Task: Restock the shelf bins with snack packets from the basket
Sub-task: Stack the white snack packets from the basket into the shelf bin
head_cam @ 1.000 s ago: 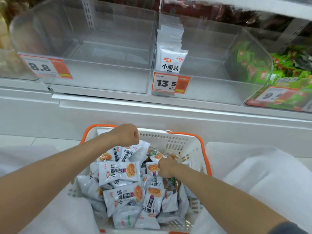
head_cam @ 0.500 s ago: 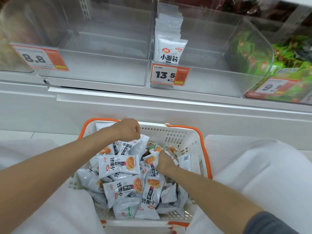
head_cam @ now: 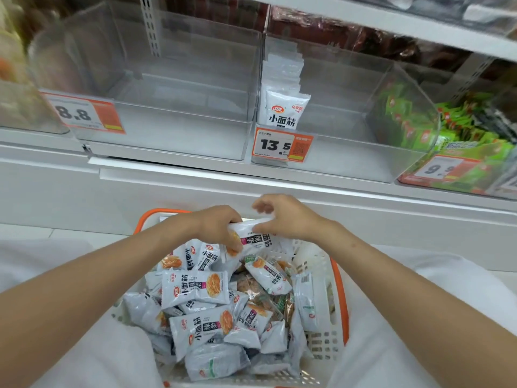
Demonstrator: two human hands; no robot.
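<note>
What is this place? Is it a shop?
Most likely a shop, in the snack aisle. The clear shelf bins carry orange price tags, one reading 13.5. Below them, a basket with an orange rim is full of snack packets that look alike, ready to go on the shelf.

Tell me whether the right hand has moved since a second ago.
Yes. The right hand moved up from the middle of the orange-rimmed basket to its far rim, meeting the left hand at a white snack packet.
</note>
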